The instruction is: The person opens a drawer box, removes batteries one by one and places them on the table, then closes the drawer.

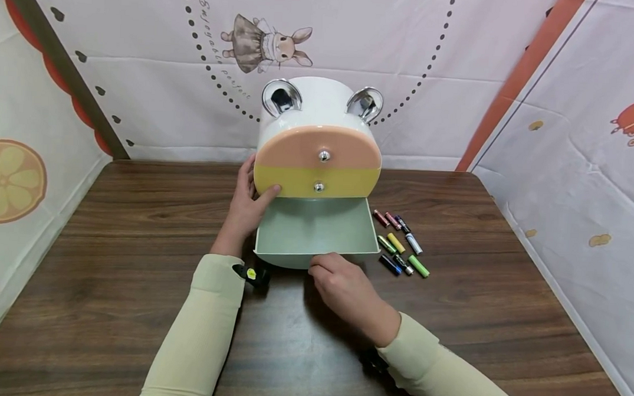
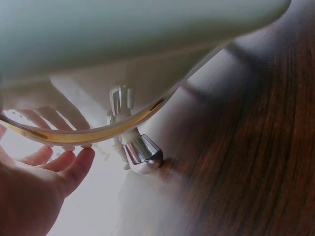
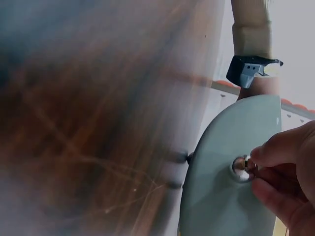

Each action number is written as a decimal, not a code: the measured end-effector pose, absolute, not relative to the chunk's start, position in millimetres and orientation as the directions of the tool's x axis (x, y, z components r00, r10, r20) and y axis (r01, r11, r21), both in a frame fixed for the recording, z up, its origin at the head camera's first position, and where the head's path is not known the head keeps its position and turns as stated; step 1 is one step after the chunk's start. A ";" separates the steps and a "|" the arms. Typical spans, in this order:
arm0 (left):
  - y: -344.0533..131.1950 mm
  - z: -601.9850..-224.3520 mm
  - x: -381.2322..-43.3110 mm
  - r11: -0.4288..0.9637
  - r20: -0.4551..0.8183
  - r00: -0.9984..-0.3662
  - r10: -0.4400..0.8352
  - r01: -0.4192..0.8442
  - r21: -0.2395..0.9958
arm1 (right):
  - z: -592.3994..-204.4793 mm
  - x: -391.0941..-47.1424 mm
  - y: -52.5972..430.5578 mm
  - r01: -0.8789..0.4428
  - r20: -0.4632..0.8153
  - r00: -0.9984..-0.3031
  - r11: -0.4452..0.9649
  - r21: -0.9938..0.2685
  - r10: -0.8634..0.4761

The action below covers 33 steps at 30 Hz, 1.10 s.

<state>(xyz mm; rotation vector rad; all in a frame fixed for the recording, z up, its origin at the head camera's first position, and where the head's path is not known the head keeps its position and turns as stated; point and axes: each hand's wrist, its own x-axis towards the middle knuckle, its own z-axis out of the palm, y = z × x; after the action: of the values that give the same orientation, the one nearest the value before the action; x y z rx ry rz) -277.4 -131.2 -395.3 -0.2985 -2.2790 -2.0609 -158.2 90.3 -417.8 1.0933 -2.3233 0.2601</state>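
A small rounded drawer cabinet point(image 1: 321, 112) with silver ears stands on the table, its pink and yellow drawers closed. The pale green bottom drawer point(image 1: 316, 224) is pulled out and has nothing in it. My left hand point(image 1: 247, 207) grips the cabinet's left side, thumb at the edge of the yellow drawer point(image 1: 291, 182). In the left wrist view, its fingertips point(image 2: 81, 164) touch the cabinet's side near a silver foot point(image 2: 142, 155). With thumb and fingers, my right hand point(image 3: 290, 172) pinches the round silver knob point(image 3: 241, 167) on the green drawer's front.
Several batteries point(image 1: 396, 243) of different colours lie loose on the table, just right of the pulled-out drawer. The brown wooden table point(image 1: 151, 232) is bordered by a printed cloth point(image 1: 141, 84) at the back and sides.
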 end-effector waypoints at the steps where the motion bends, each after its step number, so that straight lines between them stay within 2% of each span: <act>1: -131.1 -395.3 -277.2 0.091 0.168 -0.980 0.106 0.178 0.980 | -417.8 -158.2 89.3 -0.758 0.550 -0.515 0.649 0.065 -0.657; 9: -131.6 -396.7 -278.2 0.091 0.181 -0.978 0.106 0.190 0.978 | -418.0 -162.6 88.8 -0.731 0.520 -0.528 0.671 0.124 -0.671; 24: -131.4 -398.7 -279.4 0.049 0.244 -0.966 0.088 0.248 0.967 | -412.1 -187.1 85.8 -0.700 0.477 -0.569 0.699 0.146 -0.669; 33: -132.2 -398.4 -277.6 -0.005 0.203 -0.976 0.084 0.203 0.979 | -411.3 -215.7 83.8 -0.690 0.464 -0.589 0.711 0.138 -0.662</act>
<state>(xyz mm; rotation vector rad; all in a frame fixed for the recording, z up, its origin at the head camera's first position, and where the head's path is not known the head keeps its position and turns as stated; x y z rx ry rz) -277.6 -132.2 -398.4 -0.3118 -2.1543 -2.1459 -215.7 83.8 -411.3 1.0338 -2.4280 0.0766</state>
